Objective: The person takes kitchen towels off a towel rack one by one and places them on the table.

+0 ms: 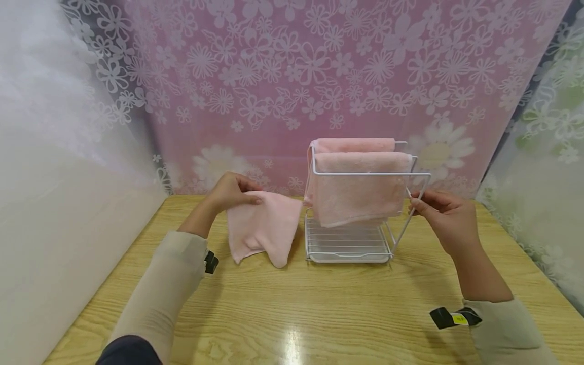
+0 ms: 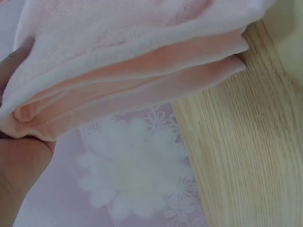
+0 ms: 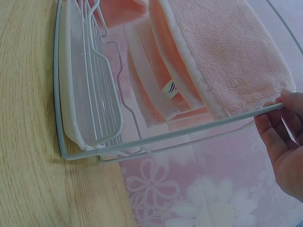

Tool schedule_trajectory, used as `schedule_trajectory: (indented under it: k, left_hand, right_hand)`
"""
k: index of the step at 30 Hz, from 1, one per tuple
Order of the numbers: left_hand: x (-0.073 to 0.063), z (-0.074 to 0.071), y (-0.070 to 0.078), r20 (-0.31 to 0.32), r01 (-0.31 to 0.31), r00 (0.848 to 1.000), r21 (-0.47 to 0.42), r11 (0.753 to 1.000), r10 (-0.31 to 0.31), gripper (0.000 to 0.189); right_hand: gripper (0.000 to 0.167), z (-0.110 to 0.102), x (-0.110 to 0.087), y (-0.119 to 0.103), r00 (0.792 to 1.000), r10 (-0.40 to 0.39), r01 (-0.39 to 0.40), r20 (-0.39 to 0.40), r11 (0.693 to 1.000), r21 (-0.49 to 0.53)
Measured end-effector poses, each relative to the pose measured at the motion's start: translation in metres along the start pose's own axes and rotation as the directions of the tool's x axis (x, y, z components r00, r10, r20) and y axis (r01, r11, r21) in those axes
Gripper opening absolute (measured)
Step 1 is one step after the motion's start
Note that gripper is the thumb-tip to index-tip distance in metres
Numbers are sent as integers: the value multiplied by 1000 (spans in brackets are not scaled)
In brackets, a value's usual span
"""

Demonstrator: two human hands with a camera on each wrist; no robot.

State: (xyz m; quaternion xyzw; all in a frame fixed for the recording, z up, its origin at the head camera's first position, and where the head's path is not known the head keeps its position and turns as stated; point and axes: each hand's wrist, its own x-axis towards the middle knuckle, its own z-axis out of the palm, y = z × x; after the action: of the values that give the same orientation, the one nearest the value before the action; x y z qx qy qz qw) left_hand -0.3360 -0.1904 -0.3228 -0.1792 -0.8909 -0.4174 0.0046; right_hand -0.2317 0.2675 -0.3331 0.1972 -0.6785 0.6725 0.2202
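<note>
My left hand [image 1: 231, 192] pinches a folded pink towel [image 1: 278, 218] by its upper edge, thumb on the near side. The towel hangs down left of a white wire rack [image 1: 371, 174], its layers and pale hem showing in the left wrist view. Over the rack's upper bars drape two more pink towels [image 1: 360, 195], one behind the other. On the right, my right hand [image 1: 449, 218] grips the rack's slanting side wire between thumb and fingers. In the right wrist view a small white tag [image 3: 170, 89] shows on a draped towel.
A white tray [image 1: 349, 259] sits under the wire grid at the rack's base. The rack stands on a wood-grain table [image 1: 274, 304]. Behind it hangs a pink flowered curtain [image 1: 292, 91], with pale panels at both sides.
</note>
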Motion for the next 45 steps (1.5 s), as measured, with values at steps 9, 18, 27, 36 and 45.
schedule_trajectory:
  k: [9, 18, 27, 36, 45]
  left_hand:
    - [11, 0, -8, -40, 33, 999, 60, 998, -31, 22]
    - [28, 7, -22, -144, 23, 990, 134, 991, -4, 21]
    - [42, 15, -30, -89, 25, 996, 219, 975, -6, 21]
    - [45, 17, -34, -33, 6, 999, 439, 898, 9, 21]
    - [42, 22, -45, -28, 9, 1000, 415, 910, 3, 17]
  right_hand:
    - [22, 0, 0, 0, 1000, 5, -5, -4, 1000, -14]
    - [22, -2, 0, 1, 1000, 13, -14, -18, 999, -40]
    - [24, -1, 0, 2, 1000, 9, -11, -26, 997, -80]
    - [24, 0, 1, 2, 999, 6, -11, -43, 993, -114]
    - [23, 1, 1, 2, 999, 7, -11, -41, 994, -105]
